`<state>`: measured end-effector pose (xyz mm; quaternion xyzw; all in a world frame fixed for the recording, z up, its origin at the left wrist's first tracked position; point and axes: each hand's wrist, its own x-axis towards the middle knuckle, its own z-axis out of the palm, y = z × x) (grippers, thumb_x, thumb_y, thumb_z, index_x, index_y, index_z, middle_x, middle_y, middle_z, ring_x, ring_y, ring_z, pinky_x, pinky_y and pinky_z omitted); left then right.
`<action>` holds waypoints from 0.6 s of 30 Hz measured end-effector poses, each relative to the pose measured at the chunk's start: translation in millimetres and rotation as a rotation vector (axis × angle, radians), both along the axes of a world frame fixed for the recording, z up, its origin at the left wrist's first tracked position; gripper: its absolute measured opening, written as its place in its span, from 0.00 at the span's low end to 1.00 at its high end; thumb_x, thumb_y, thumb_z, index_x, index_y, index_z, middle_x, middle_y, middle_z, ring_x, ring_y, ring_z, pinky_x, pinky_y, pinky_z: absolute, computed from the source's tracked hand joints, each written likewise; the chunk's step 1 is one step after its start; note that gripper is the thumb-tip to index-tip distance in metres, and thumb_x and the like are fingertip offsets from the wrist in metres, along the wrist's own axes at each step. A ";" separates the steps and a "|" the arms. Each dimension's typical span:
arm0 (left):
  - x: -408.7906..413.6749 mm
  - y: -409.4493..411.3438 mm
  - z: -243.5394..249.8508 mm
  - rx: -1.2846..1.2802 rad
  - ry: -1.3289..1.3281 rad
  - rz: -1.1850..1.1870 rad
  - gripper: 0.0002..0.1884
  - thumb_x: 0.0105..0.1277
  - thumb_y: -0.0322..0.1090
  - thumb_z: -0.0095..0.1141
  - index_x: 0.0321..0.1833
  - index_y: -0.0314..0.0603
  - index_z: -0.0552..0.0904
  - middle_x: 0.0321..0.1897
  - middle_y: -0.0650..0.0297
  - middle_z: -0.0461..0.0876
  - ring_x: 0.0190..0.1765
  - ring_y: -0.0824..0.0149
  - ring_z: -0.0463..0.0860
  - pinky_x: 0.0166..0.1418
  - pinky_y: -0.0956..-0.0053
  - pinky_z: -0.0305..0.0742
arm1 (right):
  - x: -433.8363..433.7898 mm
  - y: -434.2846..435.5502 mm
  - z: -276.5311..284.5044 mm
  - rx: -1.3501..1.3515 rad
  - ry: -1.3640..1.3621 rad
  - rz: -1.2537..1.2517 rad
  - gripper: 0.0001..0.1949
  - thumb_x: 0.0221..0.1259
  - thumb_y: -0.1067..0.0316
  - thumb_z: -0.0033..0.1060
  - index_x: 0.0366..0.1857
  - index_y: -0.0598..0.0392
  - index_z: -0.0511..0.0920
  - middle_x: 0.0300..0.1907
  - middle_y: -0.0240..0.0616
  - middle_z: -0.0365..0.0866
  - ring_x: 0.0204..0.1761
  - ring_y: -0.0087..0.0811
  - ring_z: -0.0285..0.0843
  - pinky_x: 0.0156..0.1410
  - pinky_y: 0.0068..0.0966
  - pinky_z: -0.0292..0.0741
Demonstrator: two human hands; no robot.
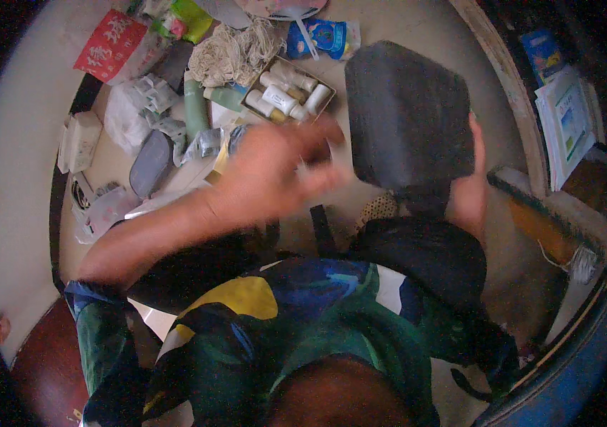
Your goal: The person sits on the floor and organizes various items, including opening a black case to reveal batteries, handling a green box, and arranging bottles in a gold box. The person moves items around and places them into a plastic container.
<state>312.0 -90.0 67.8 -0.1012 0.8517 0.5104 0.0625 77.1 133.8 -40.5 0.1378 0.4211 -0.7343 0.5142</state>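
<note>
A large dark grey case or pouch (407, 115) is held up in front of me, its flat face towards the camera. My right hand (471, 187) grips its right edge; most of that hand's fingers are hidden behind it. Left of the case, my left hand (292, 165) is raised with curled fingers and blurred by motion. Whether something small sits between its thumb and fingers cannot be made out. Just beyond the left hand lies an open shallow box (330, 101) of white bottles (282, 99). Pale green bottles (195, 107) lie beside it.
Cream string (234, 50), a blue packet (316, 40) and a red printed bag (111, 45) lie at the back. On the left are a white plastic bag (124, 117), a grey case (152, 163) and a clear bag (108, 208). Papers (565, 128) stand at right.
</note>
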 end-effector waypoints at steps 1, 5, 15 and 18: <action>-0.1 -11.3 -7.9 0.233 0.037 0.277 0.31 0.56 0.56 0.56 0.54 0.40 0.70 0.38 0.52 0.78 0.39 0.58 0.80 0.42 0.66 0.75 | -11.9 -12.1 3.6 0.005 0.059 0.032 0.22 0.57 0.50 0.50 0.48 0.55 0.75 0.43 0.40 0.79 0.42 0.37 0.78 0.54 0.34 0.73; -17.0 -27.8 -17.6 0.687 -0.135 0.550 0.41 0.52 0.61 0.58 0.63 0.43 0.62 0.49 0.55 0.74 0.51 0.60 0.74 0.53 0.63 0.68 | -19.3 -66.0 47.8 0.183 0.314 0.144 0.23 0.60 0.51 0.49 0.52 0.59 0.72 0.49 0.39 0.76 0.50 0.34 0.74 0.56 0.30 0.69; -32.8 -18.5 -57.8 1.475 0.074 0.944 0.30 0.58 0.54 0.52 0.59 0.44 0.67 0.56 0.59 0.71 0.57 0.59 0.72 0.62 0.60 0.63 | 10.5 -106.0 67.2 0.096 0.742 0.049 0.20 0.56 0.50 0.56 0.46 0.53 0.74 0.46 0.35 0.76 0.46 0.31 0.74 0.48 0.31 0.73; -34.0 -20.8 -64.4 1.524 0.114 1.001 0.31 0.58 0.55 0.50 0.60 0.44 0.66 0.57 0.58 0.71 0.58 0.58 0.71 0.63 0.57 0.62 | 32.8 -91.1 48.3 0.128 1.416 -0.065 0.18 0.52 0.54 0.61 0.41 0.54 0.74 0.43 0.35 0.74 0.44 0.32 0.73 0.46 0.30 0.72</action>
